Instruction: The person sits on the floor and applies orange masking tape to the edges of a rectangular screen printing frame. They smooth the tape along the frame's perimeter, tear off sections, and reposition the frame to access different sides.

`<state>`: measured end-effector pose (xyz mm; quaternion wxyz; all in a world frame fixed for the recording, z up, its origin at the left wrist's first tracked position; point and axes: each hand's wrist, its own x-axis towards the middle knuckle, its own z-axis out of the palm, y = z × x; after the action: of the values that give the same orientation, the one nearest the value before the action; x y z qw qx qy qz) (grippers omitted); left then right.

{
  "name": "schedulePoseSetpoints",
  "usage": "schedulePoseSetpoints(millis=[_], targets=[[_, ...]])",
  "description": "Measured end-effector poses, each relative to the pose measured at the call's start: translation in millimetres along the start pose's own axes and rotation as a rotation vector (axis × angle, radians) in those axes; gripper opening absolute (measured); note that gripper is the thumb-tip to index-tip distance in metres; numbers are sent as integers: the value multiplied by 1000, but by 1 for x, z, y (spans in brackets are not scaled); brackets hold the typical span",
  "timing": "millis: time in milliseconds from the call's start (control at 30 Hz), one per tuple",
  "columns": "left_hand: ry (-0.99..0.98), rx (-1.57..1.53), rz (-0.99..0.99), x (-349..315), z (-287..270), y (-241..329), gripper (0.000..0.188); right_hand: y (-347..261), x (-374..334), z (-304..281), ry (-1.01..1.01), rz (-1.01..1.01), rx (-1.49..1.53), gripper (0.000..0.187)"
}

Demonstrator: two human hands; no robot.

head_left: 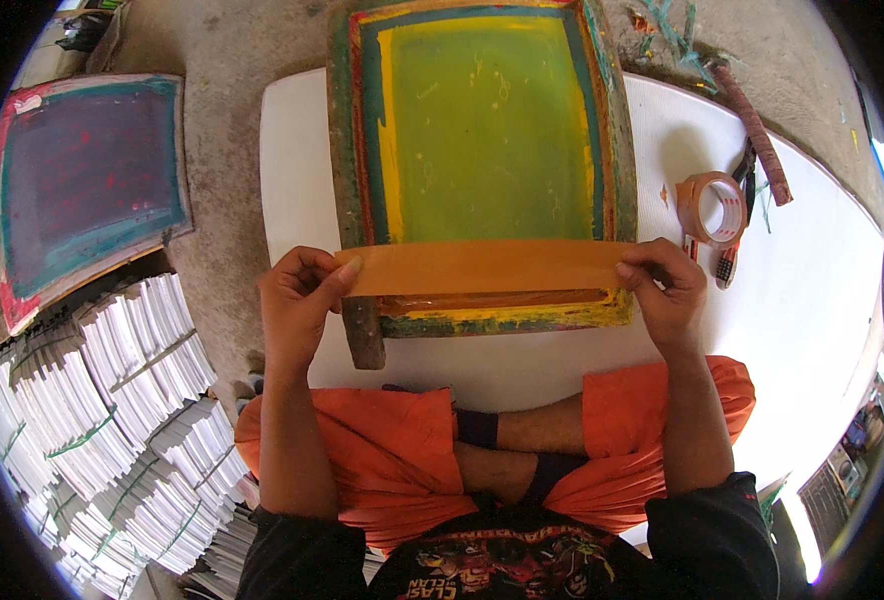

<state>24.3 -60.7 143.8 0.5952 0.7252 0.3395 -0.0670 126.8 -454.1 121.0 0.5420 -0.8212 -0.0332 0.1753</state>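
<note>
A strip of brown packing tape (487, 268) is stretched level between my two hands, over the near part of a screen printing frame (482, 140). My left hand (304, 290) pinches the strip's left end, and my right hand (670, 290) pinches its right end. The frame has a yellow-green mesh and a paint-stained wooden border, and it lies flat before my crossed legs. Behind the strip, part of the mesh's near edge is hidden. Whether the tape touches the frame, I cannot tell.
A roll of brown tape (714, 210) and a cutter knife (727, 265) lie right of the frame on a white board (792, 290). Beyond them is a reddish-brown stick (752, 130). At left, another screen frame (92, 185) leans near tied paper stacks (127, 350).
</note>
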Motion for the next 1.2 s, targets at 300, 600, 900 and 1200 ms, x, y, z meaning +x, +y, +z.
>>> schedulePoseSetpoints(millis=[300,600,900,1200], targets=[[22,189,25,-2,0,-6,22,-5,4,1,-121,6,-67,17],[22,199,11,-3,5,-3,22,-2,7,-3,-118,-76,-143,15],[29,305,54,-7,14,2,23,-6,8,-2,-185,0,-209,15],[-54,634,380,-14,12,-12,11,1,2,-4,-155,156,-144,16]])
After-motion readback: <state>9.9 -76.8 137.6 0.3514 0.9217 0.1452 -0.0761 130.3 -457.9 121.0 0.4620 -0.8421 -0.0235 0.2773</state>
